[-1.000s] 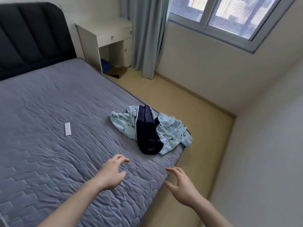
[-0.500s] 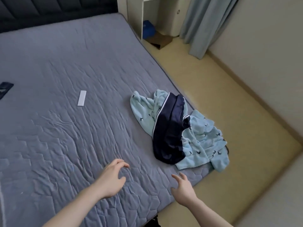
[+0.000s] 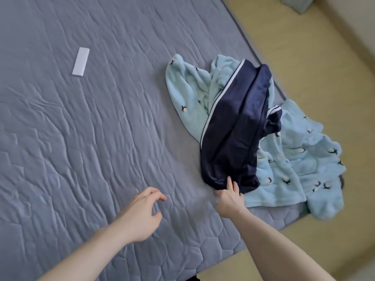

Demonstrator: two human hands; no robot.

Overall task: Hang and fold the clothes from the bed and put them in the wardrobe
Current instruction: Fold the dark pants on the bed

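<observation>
Low in the frame, the left hand [image 3: 140,216] hovers over the bed [image 3: 81,149], fingers loosely curled, holding nothing. Right of it, the right hand [image 3: 229,197] touches the navy garment's [image 3: 233,126] near hem; whether it grips is unclear. The garment lies across a light blue garment [image 3: 294,165] at centre right. A white strip [image 3: 80,61] lies upper left.

Grey-blue quilted bed [image 3: 85,142] fills most of the view, its cover stitched in irregular hexagon shapes and lightly rippled. Up on the left, a small flat white rectangular object [image 3: 80,61] lies alone, well apart from the clothes. Over by the right edge, a crumpled pale-blue fleece garment with tiny dark motifs [image 3: 300,169] spreads across the cover, one end drooping past the edge. Draped on top of it, a navy satin garment with white piping [image 3: 233,138].
</observation>
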